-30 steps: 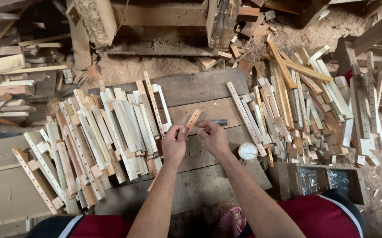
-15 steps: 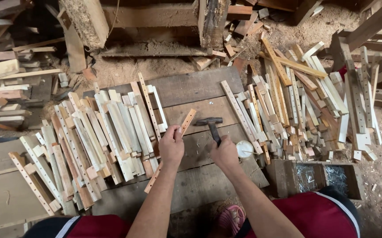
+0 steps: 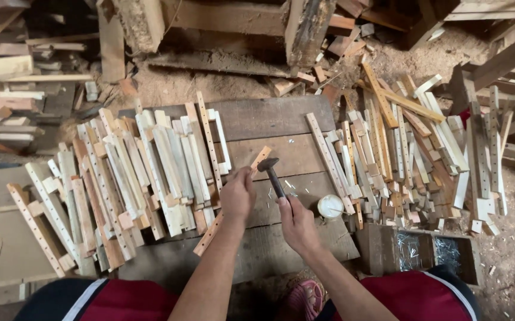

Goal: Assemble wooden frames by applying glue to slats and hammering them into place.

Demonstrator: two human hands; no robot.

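A: From the head camera, what step is this?

B: Nailing, I'd judge. The left hand [image 3: 238, 194] pinches a thin wooden strip [image 3: 232, 202] and holds it slanted across the dark work board [image 3: 281, 122]. The strip's upper end lies just left of the hammer head; its lower end runs off toward the near left edge of the board.

A: And the other hand?

B: The right hand [image 3: 298, 224] is wrapped tight round the handle of a hammer [image 3: 271, 173], fingers pressed together. The hammer head hangs just above the strip's upper end. Whether it touches the wood, I cannot tell.

A: Is there a nail under it?

B: Too small to see. A few loose nails [image 3: 287, 189] lie on the board just right of the hammer handle, and a small white round tub [image 3: 330, 206] stands to the right of those.

A: What would the next move call for?

B: My guess: a short, straight stroke onto the strip's end, with the left fingers kept clear of the head and the strip held flat so it does not skip.

A: How are the arms posed?

B: Both forearms reach forward from the lap and draw together over the board. A pile of pale slats [image 3: 127, 178] lies left of the board and a second pile [image 3: 412, 160] lies right of it.
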